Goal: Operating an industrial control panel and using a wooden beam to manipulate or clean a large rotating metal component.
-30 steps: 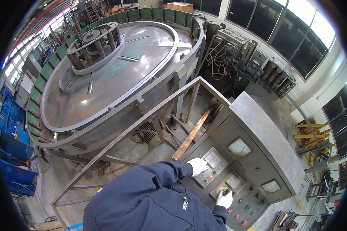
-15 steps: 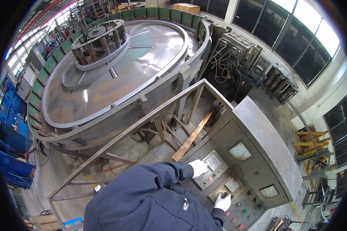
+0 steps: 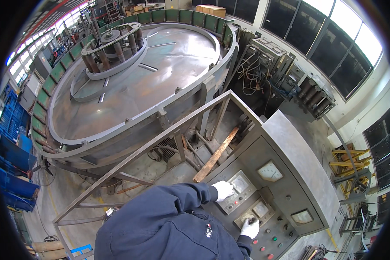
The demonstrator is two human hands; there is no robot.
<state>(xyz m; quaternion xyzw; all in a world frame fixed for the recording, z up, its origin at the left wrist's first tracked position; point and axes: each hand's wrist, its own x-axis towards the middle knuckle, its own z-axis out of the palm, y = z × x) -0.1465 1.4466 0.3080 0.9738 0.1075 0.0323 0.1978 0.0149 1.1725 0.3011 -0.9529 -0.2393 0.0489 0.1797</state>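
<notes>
Both my hands wear white gloves and rest on a grey control console. My right hand (image 3: pixel 250 227) has its fingers closed round a knob (image 3: pixel 248 217) on the lower control module, beside a small square meter (image 3: pixel 260 209). Higher up, my left hand (image 3: pixel 223 190) is at the left side of the upper module, next to its meter (image 3: pixel 238 183). Its fingers look bent inward, and whatever they hold is hidden under the glove. Red and green push buttons (image 3: pixel 274 238) sit to the right of and below my right hand.
Beyond a metal guard rail (image 3: pixel 134 160) stands a large round steel turntable (image 3: pixel 130 104) with a raised rim and a central hub of rollers. A wooden plank (image 3: pixel 216 155) leans behind the console. Cables hang from machinery (image 3: pixel 251 71) by the windows.
The turntable has rotated: the slots and the curved strip on its plate lie at different angles. My two hands keep practically the same places on the console.
</notes>
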